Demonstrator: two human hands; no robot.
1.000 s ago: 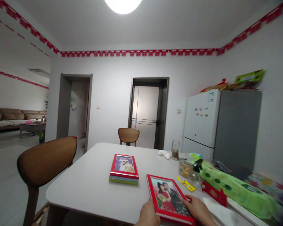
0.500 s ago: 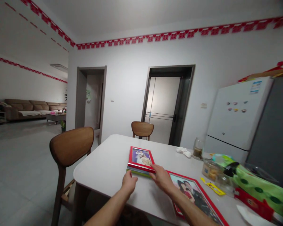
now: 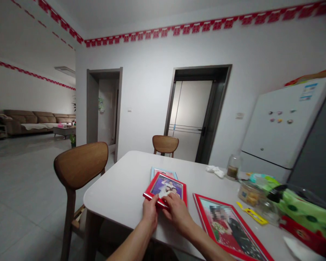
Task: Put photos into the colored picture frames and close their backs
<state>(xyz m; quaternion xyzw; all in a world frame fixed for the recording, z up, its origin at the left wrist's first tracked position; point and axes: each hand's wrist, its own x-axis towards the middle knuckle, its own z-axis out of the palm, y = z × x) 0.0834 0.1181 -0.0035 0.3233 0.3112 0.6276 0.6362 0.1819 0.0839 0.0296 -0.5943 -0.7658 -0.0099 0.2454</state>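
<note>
A small red photo frame [image 3: 181, 189] is tilted up off the table, its near edge toward me. My left hand [image 3: 151, 210] grips its near left edge, thumb on top. My right hand [image 3: 176, 212] is closed at the near edge, its fingers over the lower part of the picture; the fingertips are partly hidden. Just behind it, a light blue photo frame [image 3: 153, 173] lies on the table, partly covered by the red one. To the right of my right hand, a larger red photo frame [image 3: 240, 235] lies flat with its picture up.
The white table [image 3: 116, 192] has a wooden chair [image 3: 83, 166] at its left and another chair [image 3: 165, 144] at the far side. On the right are crumpled tissue [image 3: 216, 171], a glass jar [image 3: 233, 170], a plastic food tub [image 3: 248, 194], a yellow packet [image 3: 254, 216] and a green bag [image 3: 301, 208].
The small red frame has been lifted off the stack, tilted and brought nearer, uncovering the light blue frame. My left hand has taken hold of it, and my right hand has moved left along its edge.
</note>
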